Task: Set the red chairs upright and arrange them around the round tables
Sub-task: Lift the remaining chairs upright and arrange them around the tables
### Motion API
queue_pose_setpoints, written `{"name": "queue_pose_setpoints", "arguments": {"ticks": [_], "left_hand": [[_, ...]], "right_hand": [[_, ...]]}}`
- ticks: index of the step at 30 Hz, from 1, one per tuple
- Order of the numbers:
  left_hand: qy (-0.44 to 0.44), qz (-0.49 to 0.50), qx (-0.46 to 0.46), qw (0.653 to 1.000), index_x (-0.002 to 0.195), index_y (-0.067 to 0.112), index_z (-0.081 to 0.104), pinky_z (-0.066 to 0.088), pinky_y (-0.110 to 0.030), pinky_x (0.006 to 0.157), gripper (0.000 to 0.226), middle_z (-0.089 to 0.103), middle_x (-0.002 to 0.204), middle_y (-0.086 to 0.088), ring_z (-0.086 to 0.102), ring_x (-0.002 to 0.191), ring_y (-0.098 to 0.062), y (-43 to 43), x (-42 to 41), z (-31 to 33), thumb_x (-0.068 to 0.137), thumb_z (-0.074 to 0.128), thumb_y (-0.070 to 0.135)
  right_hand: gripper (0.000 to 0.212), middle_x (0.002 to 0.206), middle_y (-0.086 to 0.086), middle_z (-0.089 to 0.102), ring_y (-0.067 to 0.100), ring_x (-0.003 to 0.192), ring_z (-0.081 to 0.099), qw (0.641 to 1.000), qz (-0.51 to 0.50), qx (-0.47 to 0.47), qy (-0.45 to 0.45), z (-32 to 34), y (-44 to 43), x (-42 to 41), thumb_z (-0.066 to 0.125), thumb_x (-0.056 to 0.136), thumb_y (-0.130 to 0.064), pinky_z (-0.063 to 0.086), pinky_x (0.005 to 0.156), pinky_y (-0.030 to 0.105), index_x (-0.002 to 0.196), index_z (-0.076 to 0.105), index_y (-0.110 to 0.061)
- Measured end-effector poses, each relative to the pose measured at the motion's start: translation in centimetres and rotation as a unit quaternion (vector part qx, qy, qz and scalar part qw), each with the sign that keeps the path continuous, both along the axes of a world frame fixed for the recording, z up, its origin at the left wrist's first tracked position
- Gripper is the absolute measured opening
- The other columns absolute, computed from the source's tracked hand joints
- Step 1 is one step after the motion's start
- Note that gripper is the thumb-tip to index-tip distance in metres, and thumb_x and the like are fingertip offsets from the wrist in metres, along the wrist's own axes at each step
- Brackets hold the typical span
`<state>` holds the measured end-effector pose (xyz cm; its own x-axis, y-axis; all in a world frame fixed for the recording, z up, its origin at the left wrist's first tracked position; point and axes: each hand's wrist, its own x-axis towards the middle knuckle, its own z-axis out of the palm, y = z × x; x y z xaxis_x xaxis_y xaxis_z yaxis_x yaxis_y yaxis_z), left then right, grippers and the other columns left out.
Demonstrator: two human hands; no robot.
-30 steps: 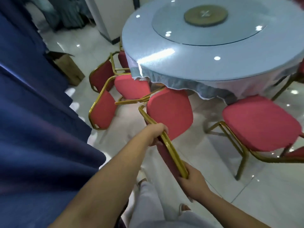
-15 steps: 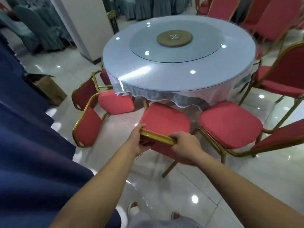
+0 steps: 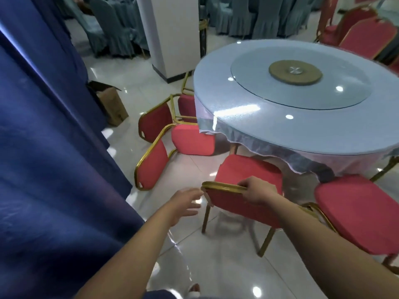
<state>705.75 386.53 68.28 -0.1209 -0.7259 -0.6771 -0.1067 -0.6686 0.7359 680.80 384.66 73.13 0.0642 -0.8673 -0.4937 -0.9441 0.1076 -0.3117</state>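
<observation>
A red chair with a gold frame (image 3: 246, 175) stands upright in front of me, its seat tucked toward the round table (image 3: 302, 117). My right hand (image 3: 257, 190) grips the gold top rail of its backrest. My left hand (image 3: 185, 201) hovers just left of that rail with fingers spread, touching nothing. Two more red chairs lie tipped over on the floor at the table's left: the nearer tipped chair (image 3: 172, 152) and the farther tipped chair (image 3: 159, 117). Another upright red chair (image 3: 356, 212) stands to the right.
A dark blue curtain (image 3: 54, 147) fills the left side. A brown cardboard box (image 3: 110, 102) sits by it, and a white pillar (image 3: 170, 35) stands behind. Grey-covered chairs (image 3: 112, 29) line the back; more red chairs (image 3: 364, 37) stand at the far right. The floor is glossy tile.
The chair went from tilted in both hands to standing upright at the table. My left hand has let go of the backrest rail and pulled away to the left; the right still grips it.
</observation>
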Motion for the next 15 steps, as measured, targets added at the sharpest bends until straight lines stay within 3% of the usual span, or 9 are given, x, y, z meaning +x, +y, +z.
{"name": "queue_pose_setpoints", "arguments": {"ticks": [2, 5, 8, 10, 12, 15], "left_hand": [[-0.039, 0.024, 0.005, 0.999, 0.109, 0.021, 0.063, 0.058, -0.035, 0.078, 0.018, 0.063, 0.117, -0.007, 0.066, 0.099, -0.025, -0.5, 3.3, -0.4, 0.093, 0.064, 0.028], [-0.051, 0.036, 0.027, 0.998, 0.096, 0.02, 0.063, 0.057, -0.04, 0.085, 0.003, 0.062, 0.117, -0.012, 0.065, 0.1, -0.027, -1.5, 7.1, -1.3, 0.095, 0.061, 0.023], [-0.054, 0.054, 0.047, 0.996, 0.104, 0.014, 0.062, 0.056, -0.04, 0.087, 0.011, 0.062, 0.118, -0.013, 0.064, 0.101, -0.028, -3.4, 9.9, -2.3, 0.096, 0.059, 0.022], [-0.054, 0.065, 0.055, 0.995, 0.11, 0.011, 0.06, 0.056, -0.038, 0.084, 0.017, 0.062, 0.117, -0.013, 0.064, 0.1, -0.027, -4.9, 11.2, -3.2, 0.097, 0.058, 0.021], [-0.05, 0.067, 0.067, 0.994, 0.107, 0.011, 0.061, 0.056, -0.039, 0.084, 0.015, 0.062, 0.116, -0.013, 0.064, 0.1, -0.027, -6.9, 12.3, -4.2, 0.096, 0.058, 0.021], [-0.052, 0.063, 0.086, 0.993, 0.098, 0.014, 0.061, 0.055, -0.037, 0.081, 0.008, 0.063, 0.111, -0.011, 0.064, 0.094, -0.026, -10.5, 13.8, -5.9, 0.096, 0.057, 0.021]], "right_hand": [[0.036, 0.091, -0.015, 0.07, 0.015, 0.088, 0.065, 0.999, -0.004, 0.032, 0.015, -0.1, -1.8, 0.0, 0.057, 0.079, -0.027, 0.048, 0.077, 0.031, 0.107, 0.069, -0.046], [0.036, 0.085, -0.007, 0.073, 0.019, 0.086, 0.071, 0.996, -0.007, 0.085, -0.03, -0.7, -4.1, -0.4, 0.058, 0.081, -0.006, 0.055, 0.082, 0.032, 0.102, 0.074, -0.031], [0.067, 0.105, -0.003, 0.067, 0.02, 0.097, 0.066, 0.978, 0.023, 0.207, 0.007, -0.3, -6.6, -0.8, 0.067, 0.078, 0.003, 0.058, 0.083, 0.035, 0.136, 0.058, -0.029], [0.082, 0.119, -0.004, 0.06, 0.019, 0.103, 0.063, 0.957, 0.041, 0.284, 0.035, 0.0, -7.9, -0.3, 0.076, 0.077, -0.008, 0.058, 0.082, 0.033, 0.146, 0.043, -0.036], [0.071, 0.126, -0.004, 0.057, 0.016, 0.107, 0.06, 0.967, 0.043, 0.25, 0.033, -0.2, -9.0, 1.5, 0.08, 0.078, -0.029, 0.052, 0.089, 0.03, 0.142, 0.05, -0.036], [0.047, 0.116, -0.005, 0.065, 0.012, 0.101, 0.064, 0.989, -0.038, 0.095, -0.103, -2.0, -11.4, 6.5, 0.075, 0.081, -0.047, 0.05, 0.098, 0.037, 0.123, 0.064, -0.031]]}}
